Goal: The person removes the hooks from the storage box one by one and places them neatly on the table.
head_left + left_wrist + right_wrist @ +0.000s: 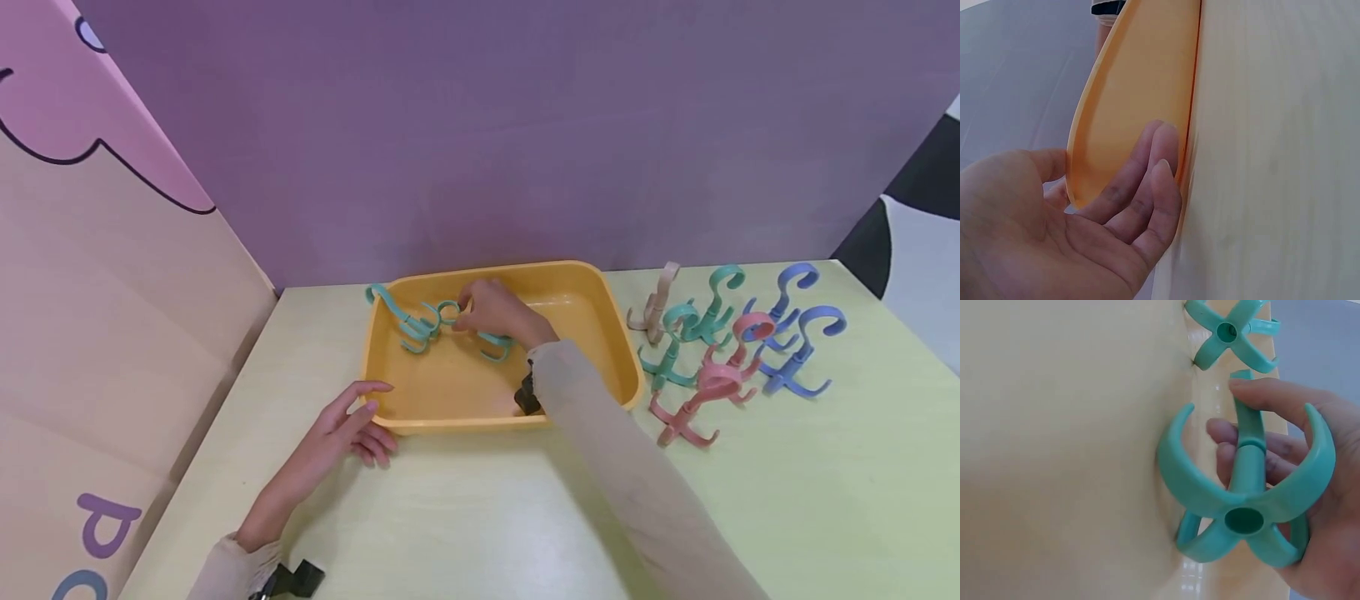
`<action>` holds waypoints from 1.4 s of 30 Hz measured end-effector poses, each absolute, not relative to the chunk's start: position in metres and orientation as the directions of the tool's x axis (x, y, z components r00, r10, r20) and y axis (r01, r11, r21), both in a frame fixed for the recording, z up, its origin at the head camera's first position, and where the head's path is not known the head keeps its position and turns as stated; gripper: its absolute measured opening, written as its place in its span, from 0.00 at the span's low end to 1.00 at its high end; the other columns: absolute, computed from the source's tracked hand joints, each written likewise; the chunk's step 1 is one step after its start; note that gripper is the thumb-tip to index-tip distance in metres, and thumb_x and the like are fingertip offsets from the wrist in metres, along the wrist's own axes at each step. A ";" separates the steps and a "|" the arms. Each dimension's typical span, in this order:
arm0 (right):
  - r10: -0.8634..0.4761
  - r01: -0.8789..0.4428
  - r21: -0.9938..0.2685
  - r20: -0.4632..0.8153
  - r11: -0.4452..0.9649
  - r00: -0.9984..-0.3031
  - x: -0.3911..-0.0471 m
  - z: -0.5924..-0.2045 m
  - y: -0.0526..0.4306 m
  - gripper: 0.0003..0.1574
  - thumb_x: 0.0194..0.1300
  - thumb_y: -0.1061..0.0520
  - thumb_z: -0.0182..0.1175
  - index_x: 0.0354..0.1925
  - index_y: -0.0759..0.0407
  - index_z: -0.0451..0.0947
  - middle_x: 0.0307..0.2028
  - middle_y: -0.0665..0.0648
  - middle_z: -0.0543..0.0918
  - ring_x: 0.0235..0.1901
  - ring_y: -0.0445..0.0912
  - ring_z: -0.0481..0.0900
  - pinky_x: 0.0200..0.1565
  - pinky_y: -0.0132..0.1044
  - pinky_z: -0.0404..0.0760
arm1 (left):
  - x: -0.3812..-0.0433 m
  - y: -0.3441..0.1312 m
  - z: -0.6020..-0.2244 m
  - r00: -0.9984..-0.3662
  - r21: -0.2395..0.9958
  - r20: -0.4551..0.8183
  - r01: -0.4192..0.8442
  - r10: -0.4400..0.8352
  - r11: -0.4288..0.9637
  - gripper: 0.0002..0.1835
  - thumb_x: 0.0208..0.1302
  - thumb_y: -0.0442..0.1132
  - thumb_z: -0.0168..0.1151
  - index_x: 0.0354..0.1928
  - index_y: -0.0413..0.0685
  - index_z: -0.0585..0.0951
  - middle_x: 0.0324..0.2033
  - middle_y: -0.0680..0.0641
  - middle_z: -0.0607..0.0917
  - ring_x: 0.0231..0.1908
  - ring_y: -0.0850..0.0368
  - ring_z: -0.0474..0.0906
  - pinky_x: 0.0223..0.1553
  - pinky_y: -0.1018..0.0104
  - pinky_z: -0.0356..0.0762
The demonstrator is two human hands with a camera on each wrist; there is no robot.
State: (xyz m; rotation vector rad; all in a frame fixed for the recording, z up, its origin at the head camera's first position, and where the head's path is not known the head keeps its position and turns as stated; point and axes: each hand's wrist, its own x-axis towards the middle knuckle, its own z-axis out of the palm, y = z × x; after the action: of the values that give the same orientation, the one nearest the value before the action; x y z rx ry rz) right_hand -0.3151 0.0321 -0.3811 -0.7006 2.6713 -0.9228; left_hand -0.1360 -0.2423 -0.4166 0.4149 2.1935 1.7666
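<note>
My right hand is inside the yellow tray and pinches a turquoise four-prong hook hanger by its curved neck. In the right wrist view its prongs face the camera and the hook's far end is behind my thumb. A second turquoise hook hanger leans at the tray's back left, its hook over the rim. At the front left corner my left hand rests against the tray with relaxed fingers. Its index finger reaches over the rim, while other fingers hang outside the wall.
Right of the tray, several similar hook hangers stand close together on the table: a beige one, green ones, pink ones and blue ones. A purple panel rises along the table's back edge.
</note>
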 end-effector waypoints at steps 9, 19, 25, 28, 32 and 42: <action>-0.553 -0.414 -0.663 0.000 0.624 -0.833 -0.315 -0.381 0.036 0.33 0.68 0.52 0.66 0.68 0.54 0.70 0.29 0.57 0.86 0.20 0.44 0.75 0.25 0.36 0.68 | -0.136 -0.240 -0.417 -0.912 0.977 -0.032 0.058 0.409 0.206 0.24 0.81 0.49 0.43 0.70 0.45 0.63 0.33 0.34 0.87 0.29 0.39 0.85 0.32 0.57 0.84; -0.462 -0.448 -0.610 0.147 0.654 -0.874 -0.315 -0.365 0.040 0.30 0.64 0.55 0.67 0.63 0.59 0.73 0.40 0.54 0.83 0.38 0.46 0.80 0.42 0.40 0.81 | -0.141 -0.236 -0.420 -0.905 0.977 -0.022 0.070 0.425 0.200 0.24 0.82 0.48 0.41 0.70 0.42 0.62 0.32 0.32 0.87 0.28 0.38 0.85 0.31 0.57 0.84; -0.408 -0.441 -0.554 0.190 0.706 -0.893 -0.304 -0.350 0.037 0.27 0.64 0.57 0.66 0.59 0.64 0.75 0.44 0.57 0.81 0.32 0.47 0.75 0.37 0.40 0.76 | -0.142 -0.236 -0.420 -0.905 0.978 -0.030 0.060 0.424 0.198 0.24 0.81 0.49 0.42 0.70 0.42 0.62 0.33 0.32 0.86 0.29 0.38 0.85 0.31 0.57 0.84; -0.380 -0.425 -0.540 0.199 0.726 -0.903 -0.298 -0.341 0.037 0.25 0.64 0.59 0.65 0.57 0.65 0.76 0.45 0.58 0.82 0.30 0.47 0.73 0.35 0.38 0.73 | -0.143 -0.237 -0.421 -0.906 0.978 -0.031 0.060 0.422 0.201 0.24 0.81 0.49 0.42 0.70 0.42 0.62 0.33 0.32 0.86 0.29 0.38 0.85 0.32 0.57 0.84; -0.368 -0.413 -0.562 0.198 0.716 -0.908 -0.289 -0.331 0.039 0.23 0.64 0.59 0.65 0.56 0.64 0.73 0.41 0.59 0.81 0.27 0.45 0.71 0.32 0.36 0.71 | -0.143 -0.239 -0.420 -0.906 0.977 -0.034 0.060 0.423 0.206 0.24 0.81 0.49 0.41 0.70 0.42 0.62 0.33 0.32 0.87 0.29 0.38 0.85 0.32 0.57 0.84; -0.399 -0.512 -0.507 0.321 0.694 -0.859 -0.269 -0.305 0.043 0.19 0.66 0.59 0.64 0.54 0.58 0.74 0.34 0.52 0.80 0.29 0.45 0.76 0.32 0.36 0.74 | -0.142 -0.242 -0.419 -0.914 0.975 -0.052 0.040 0.401 0.217 0.24 0.81 0.50 0.42 0.70 0.47 0.63 0.34 0.34 0.87 0.30 0.37 0.85 0.33 0.56 0.84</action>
State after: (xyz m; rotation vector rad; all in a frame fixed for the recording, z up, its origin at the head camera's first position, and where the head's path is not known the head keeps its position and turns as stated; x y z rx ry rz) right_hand -0.2692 0.0435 -0.3050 -0.8315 3.0604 -1.0104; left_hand -0.1421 -0.2424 -0.4190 0.4145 2.2028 1.7504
